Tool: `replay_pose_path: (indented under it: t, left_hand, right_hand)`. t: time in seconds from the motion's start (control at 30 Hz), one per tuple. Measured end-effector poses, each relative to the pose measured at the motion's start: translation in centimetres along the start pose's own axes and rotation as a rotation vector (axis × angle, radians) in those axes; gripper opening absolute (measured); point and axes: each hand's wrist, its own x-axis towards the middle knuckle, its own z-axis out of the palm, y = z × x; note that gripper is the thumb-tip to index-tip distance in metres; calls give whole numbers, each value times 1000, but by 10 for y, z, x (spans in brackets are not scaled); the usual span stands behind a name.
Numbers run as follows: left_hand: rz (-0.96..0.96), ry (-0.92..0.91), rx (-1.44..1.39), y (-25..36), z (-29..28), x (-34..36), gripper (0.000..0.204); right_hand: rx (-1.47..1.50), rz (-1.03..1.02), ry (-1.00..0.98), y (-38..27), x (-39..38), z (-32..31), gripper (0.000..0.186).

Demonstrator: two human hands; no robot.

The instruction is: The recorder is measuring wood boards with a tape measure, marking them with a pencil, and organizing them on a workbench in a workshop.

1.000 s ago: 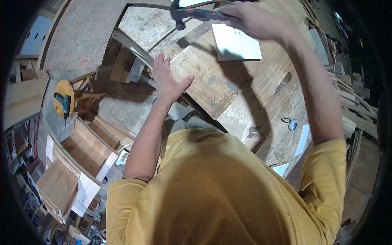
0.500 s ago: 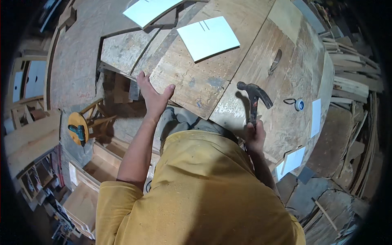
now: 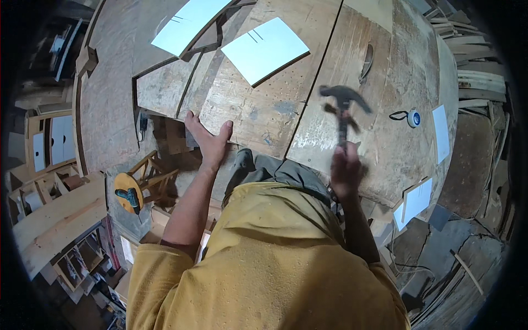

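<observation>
Here, from far away, I see the right hand (image 3: 347, 169) with its fingers curled tight around the handle of a hammer (image 3: 344, 118). The hammer is over the right part of the big wooden table (image 3: 319, 146), head up away from the body. I can't tell if it touches the wood. The left hand (image 3: 208, 146) is at the table's near edge, thumb spread wide from the fingers, holding nothing I can see. A white board (image 3: 265, 52) lies past it, and a round tape measure (image 3: 413, 118) sits right of the hammer.
</observation>
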Motion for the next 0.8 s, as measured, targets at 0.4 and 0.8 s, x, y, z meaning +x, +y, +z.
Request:
replay_pose_path:
  t: [0.4, 0.8]
  left_hand:
    - [0, -26, 65, -1, 0, 0, 101]
    - [-17, -21, 97, -6, 1, 0, 98]
  right_hand:
    - [409, -10, 319, 17, 4, 19, 18]
    - [-202, 67, -120, 8, 11, 27, 35]
